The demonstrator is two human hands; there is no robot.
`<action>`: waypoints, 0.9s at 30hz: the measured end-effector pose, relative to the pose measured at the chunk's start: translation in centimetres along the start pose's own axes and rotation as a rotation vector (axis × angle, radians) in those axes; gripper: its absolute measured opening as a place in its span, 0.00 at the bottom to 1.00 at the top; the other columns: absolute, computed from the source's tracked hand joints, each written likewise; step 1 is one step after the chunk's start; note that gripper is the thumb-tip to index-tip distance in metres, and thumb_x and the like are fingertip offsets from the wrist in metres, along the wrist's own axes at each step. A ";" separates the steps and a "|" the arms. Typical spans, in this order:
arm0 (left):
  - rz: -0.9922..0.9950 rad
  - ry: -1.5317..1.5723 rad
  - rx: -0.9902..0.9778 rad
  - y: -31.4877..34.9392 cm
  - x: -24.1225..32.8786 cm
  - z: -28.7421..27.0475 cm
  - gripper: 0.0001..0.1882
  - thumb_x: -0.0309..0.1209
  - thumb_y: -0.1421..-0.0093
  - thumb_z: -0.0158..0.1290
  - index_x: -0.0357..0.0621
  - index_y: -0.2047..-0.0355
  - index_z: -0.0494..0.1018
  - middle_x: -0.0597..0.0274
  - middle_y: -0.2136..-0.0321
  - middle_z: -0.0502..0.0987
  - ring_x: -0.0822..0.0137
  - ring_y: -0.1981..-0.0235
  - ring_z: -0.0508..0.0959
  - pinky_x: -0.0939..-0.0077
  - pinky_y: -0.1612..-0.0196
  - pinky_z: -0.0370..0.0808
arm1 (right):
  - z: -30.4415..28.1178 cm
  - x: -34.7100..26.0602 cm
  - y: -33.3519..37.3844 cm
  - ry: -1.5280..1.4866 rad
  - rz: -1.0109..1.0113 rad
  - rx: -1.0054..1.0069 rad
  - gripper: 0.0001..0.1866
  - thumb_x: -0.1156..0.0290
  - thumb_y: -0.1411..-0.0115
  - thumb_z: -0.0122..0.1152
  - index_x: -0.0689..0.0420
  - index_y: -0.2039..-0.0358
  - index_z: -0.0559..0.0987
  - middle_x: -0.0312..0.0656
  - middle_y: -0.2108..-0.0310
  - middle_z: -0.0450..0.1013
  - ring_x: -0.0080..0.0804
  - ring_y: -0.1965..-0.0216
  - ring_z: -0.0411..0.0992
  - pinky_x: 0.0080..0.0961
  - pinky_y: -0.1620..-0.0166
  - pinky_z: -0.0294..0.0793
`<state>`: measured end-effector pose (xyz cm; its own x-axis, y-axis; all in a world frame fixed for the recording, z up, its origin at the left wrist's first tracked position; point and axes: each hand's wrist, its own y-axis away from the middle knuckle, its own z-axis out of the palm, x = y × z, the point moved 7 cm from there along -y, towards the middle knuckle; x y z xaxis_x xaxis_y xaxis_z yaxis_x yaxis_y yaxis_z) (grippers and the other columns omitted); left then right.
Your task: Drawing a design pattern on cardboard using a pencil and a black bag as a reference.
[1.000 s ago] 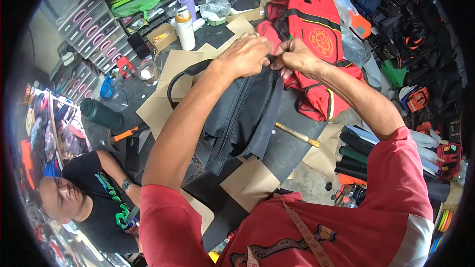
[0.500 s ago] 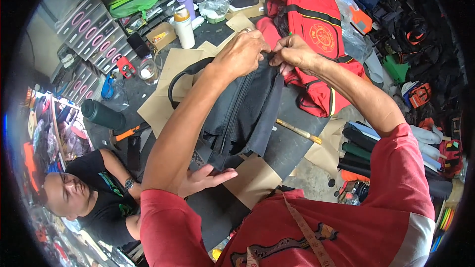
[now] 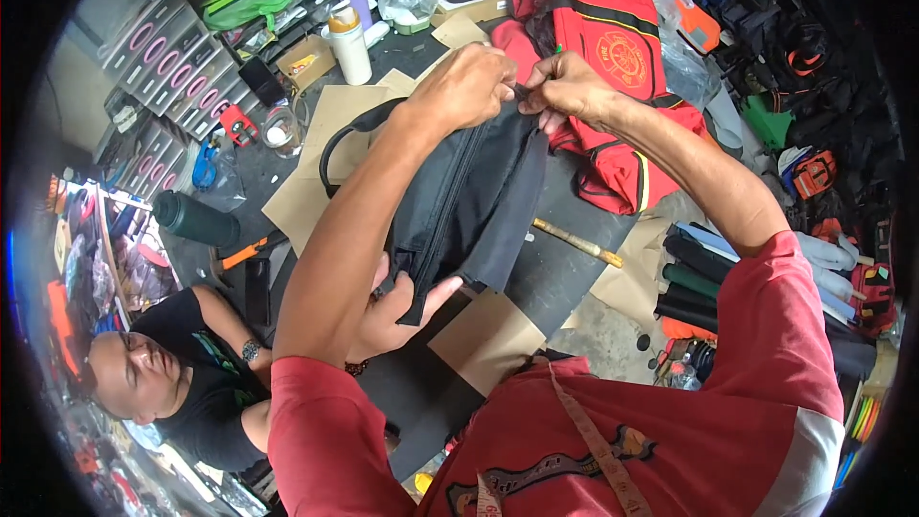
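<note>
A black fabric bag [image 3: 431, 206] with a long zipper and a strap loop at its left side is held over the table. My left hand [image 3: 467, 86] is closed on its far end, fingers pinched together. Right beside it, my right hand [image 3: 572, 94] pinches the same far corner from the other side; the small part between my fingertips is hidden. At the bag's near end, a co-worker's hand [image 3: 397, 316] comes from under my left forearm and takes hold of the lower edge.
A person in a black shirt [image 3: 206, 440] sits at the left. Brown cardboard sheets [image 3: 490, 340] lie on the dark table [image 3: 565, 278], with a wooden stick [image 3: 577, 242] to the right. Beyond are a red bag [image 3: 608, 29], a white bottle [image 3: 351, 53] and a dark green tumbler [image 3: 196, 220].
The co-worker's hand has risen from beneath the bag, palm open, to grip its near end. That end has lifted a little. My two hands stay pinched at the far corner.
</note>
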<state>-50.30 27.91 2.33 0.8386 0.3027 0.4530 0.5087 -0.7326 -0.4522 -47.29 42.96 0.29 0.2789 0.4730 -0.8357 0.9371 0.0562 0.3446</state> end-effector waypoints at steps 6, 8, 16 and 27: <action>-0.070 0.059 -0.039 0.2 -0.5 -0.3 0.05 0.20 0.41 0.61 0.32 0.66 0.78 0.39 0.66 0.81 0.39 0.58 0.83 0.49 0.56 0.79 | 0.9 -1.5 0.8 0.110 -0.087 -0.035 0.14 0.70 0.37 0.74 0.66 0.65 0.78 0.43 0.75 0.79 0.29 0.77 0.82 0.25 0.74 0.84; -0.132 0.052 -0.081 0.5 -0.9 -0.3 0.05 0.21 0.41 0.61 0.32 0.65 0.78 0.39 0.65 0.81 0.39 0.56 0.82 0.49 0.55 0.79 | 1.1 -1.4 0.7 0.101 -0.115 -0.056 0.15 0.67 0.35 0.72 0.66 0.66 0.78 0.42 0.75 0.78 0.28 0.77 0.81 0.25 0.73 0.84; -0.098 0.011 -0.044 0.8 -0.8 -0.7 0.09 0.27 0.42 0.64 0.34 0.66 0.78 0.46 0.67 0.82 0.44 0.59 0.82 0.53 0.55 0.77 | 1.6 -1.8 1.4 0.221 -0.229 -0.056 0.16 0.63 0.30 0.69 0.63 0.68 0.79 0.38 0.77 0.76 0.26 0.77 0.80 0.26 0.74 0.83; -0.162 -0.093 -0.163 -0.1 -0.6 -0.5 0.14 0.33 0.46 0.69 0.44 0.61 0.82 0.52 0.60 0.83 0.49 0.53 0.83 0.53 0.50 0.79 | 2.0 -0.8 1.5 0.206 -0.335 0.040 0.13 0.68 0.28 0.65 0.60 0.69 0.77 0.34 0.79 0.72 0.22 0.81 0.74 0.25 0.77 0.77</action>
<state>-50.90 27.46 2.50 0.7671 0.4735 0.4329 0.6060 -0.7563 -0.2467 -45.68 40.92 0.68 -0.0875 0.6010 -0.7945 0.9777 0.2048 0.0472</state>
